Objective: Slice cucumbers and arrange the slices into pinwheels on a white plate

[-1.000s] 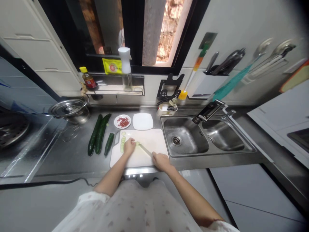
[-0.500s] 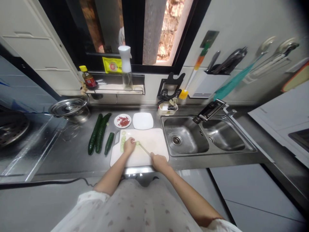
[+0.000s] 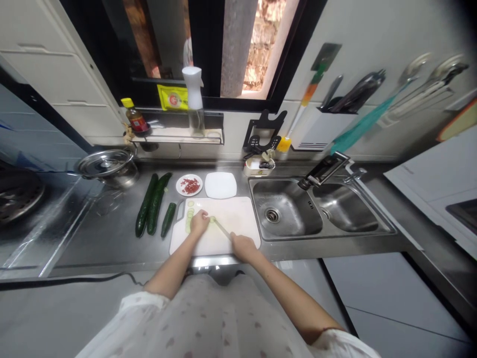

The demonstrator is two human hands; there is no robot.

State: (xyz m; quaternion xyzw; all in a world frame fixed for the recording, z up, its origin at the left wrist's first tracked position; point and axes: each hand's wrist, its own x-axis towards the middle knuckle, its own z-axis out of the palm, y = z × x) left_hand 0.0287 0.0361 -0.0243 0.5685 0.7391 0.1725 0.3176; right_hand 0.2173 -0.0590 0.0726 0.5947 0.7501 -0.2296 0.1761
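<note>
On the white plastic cutting board (image 3: 238,219), the person's left hand (image 3: 199,222) presses down a short green cucumber piece (image 3: 212,219), its grip curled together over it. The right hand (image 3: 242,247) has its grip clamped on the handle of a slim steel knife (image 3: 222,229), whose blade tip meets the piece's cut end. Thin pale cucumber slices (image 3: 189,219) lie just left of the left hand. Three dark green cucumbers (image 3: 151,206) rest on the steel counter (image 3: 104,238) beside the board.

board right half (image 3: 240,219) free | left: cucumbers (image 3: 153,203) | back: plates (image 3: 220,185)
</note>
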